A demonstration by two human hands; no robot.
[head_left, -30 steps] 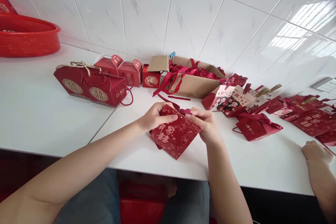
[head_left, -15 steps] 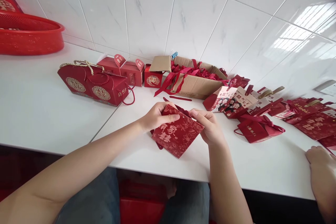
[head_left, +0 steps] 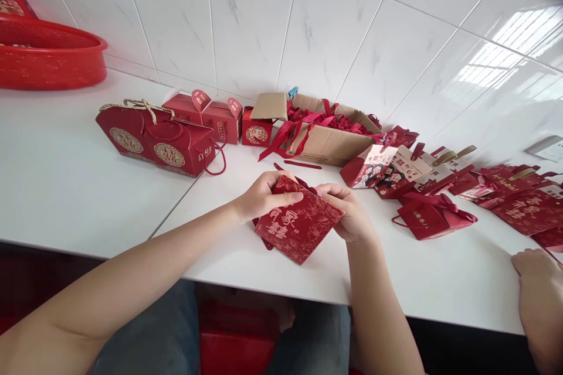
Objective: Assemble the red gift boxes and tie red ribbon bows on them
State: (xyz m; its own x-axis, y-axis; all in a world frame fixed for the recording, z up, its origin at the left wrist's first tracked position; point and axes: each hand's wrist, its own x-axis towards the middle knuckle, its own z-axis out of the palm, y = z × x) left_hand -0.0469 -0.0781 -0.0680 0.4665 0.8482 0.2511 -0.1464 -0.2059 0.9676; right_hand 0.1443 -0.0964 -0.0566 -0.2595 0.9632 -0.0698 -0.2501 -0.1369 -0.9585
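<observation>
A red gift box with pale lettering and a floral print is tilted above the white table, its printed face toward me. My left hand grips its upper left edge, thumb pressed on the front. At the upper right edge, my right hand has its fingers closed around the top, by a dark red strap that runs along the upper edge. The right fingertips are partly hidden behind the box. A further dark red strip lies flat on the table just beyond my hands.
An open cardboard box of red ribbons stands by the tiled wall. Red gift boxes with rope handles are at left, with a red basket beyond. More gift boxes line the right. Another person's hand rests at the right edge.
My right hand has shifted slightly along the box's top edge, its fingers curled in a little more. The box and my left hand have hardly moved.
</observation>
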